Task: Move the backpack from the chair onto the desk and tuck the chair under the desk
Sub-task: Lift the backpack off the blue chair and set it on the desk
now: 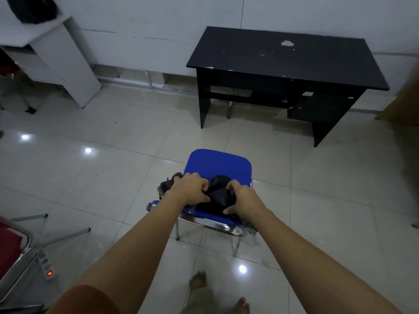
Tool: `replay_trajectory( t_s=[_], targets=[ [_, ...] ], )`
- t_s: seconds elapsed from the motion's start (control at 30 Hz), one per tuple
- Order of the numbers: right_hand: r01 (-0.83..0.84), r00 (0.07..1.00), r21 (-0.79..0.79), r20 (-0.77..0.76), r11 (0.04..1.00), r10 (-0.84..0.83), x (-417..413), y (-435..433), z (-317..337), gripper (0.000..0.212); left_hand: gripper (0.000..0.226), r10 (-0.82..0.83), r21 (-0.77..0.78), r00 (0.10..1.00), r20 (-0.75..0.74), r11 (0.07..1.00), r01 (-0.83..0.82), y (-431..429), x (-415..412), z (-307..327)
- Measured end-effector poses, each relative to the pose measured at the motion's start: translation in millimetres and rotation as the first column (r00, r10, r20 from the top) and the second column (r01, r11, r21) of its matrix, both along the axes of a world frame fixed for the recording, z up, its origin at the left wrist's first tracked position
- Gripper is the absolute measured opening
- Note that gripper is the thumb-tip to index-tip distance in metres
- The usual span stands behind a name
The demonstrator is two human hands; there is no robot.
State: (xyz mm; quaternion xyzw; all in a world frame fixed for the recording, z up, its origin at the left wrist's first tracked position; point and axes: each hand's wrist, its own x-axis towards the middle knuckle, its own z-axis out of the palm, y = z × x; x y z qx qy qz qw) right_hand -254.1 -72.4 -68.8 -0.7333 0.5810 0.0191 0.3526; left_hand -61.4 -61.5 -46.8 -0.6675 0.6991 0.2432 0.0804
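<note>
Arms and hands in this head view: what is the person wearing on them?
Nothing, as far as the view shows. Both forearms are bare from elbow to wrist, and the left hand and right hand have no gloves, and no watch or bands show at the wrists. The only clothing on an arm is a short rust-orange sleeve at the left upper arm. The right upper arm is out of frame.

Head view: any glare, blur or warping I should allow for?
Head view: dim room, ceiling-light glare spots on the floor tiles; wide-angle bending skews the desk; slight blur at the chair frame; both hands, left and right, read sharply on the backpack.
</note>
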Motion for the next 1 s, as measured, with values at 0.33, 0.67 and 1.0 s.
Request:
replay_trajectory(
  t_s=[0.33, 0.67, 1.0],
  targets=[
    [0.253, 0.966, 0.084, -0.075, 0.964, -0.247, 22, 2, -25, 0.080, 0.055, -0.276, 0.166, 0.949, 0.149, 0.953, 0.251, -25, 33, -26],
    [0.384, 0.847, 0.436, 0.185, 0.814, -0.499, 27, -5, -9, 0.105, 0.008, -0.104, -0.141, 0.995, 0.009, 0.985, 0.105, -56, 19, -29],
    [0.307, 0.843, 0.265, 0.371, 0.914, -0.390, 13, -17, 31, 0.123, 0.014, 0.375, -0.025, 0.849, -0.373, 0.910, -0.413, -118, -42, 33]
  ],
)
